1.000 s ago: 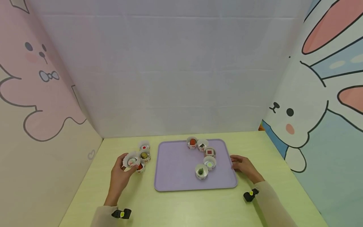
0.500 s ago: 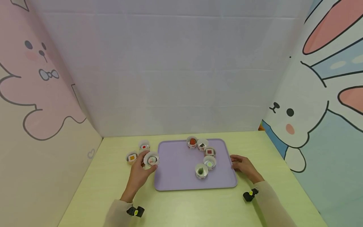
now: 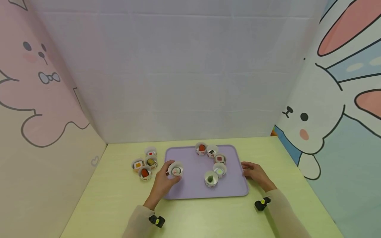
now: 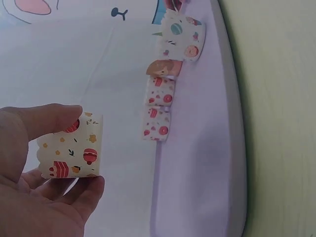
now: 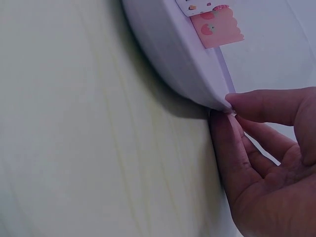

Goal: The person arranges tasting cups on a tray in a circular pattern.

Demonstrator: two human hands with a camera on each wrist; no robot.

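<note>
Your left hand [image 3: 163, 183] has a small paper cup [image 3: 176, 170] gripped between thumb and fingers, up over the left part of the purple tray [image 3: 187, 158] and apart from its surface. Pale filling shows inside; the left wrist view gives a scalloped rim and red cake and yellow flower prints on the side.

Your right hand [image 3: 256, 174] is at the tray's right edge — pinching the rim narrowly between thumb and finger, as the right wrist view shows.

Five more cups stand on the tray in a bent line on its right half. From the back: the orange-red cup [image 3: 201, 148], the dark-filled cup [image 3: 212, 151] just beside it, the red-square cup [image 3: 219, 158], the pale-green cup [image 3: 219, 170], then the green cup [image 3: 211, 178] nearest you.

Four others sit grouped left of the tray, on the light yellow-green table [image 3: 193, 218]: the red-dot cup [image 3: 150, 152] at the back, the yellowish cup [image 3: 151, 161] in front of it, the orange-square cup [image 3: 138, 164] further left, the red-filled cup [image 3: 145, 173] closest to you.

Beige sleeves, a black device on each wrist. White cloth behind — a pink cartoon animal on the left side, a white rabbit [image 3: 315, 119] on the right.
</note>
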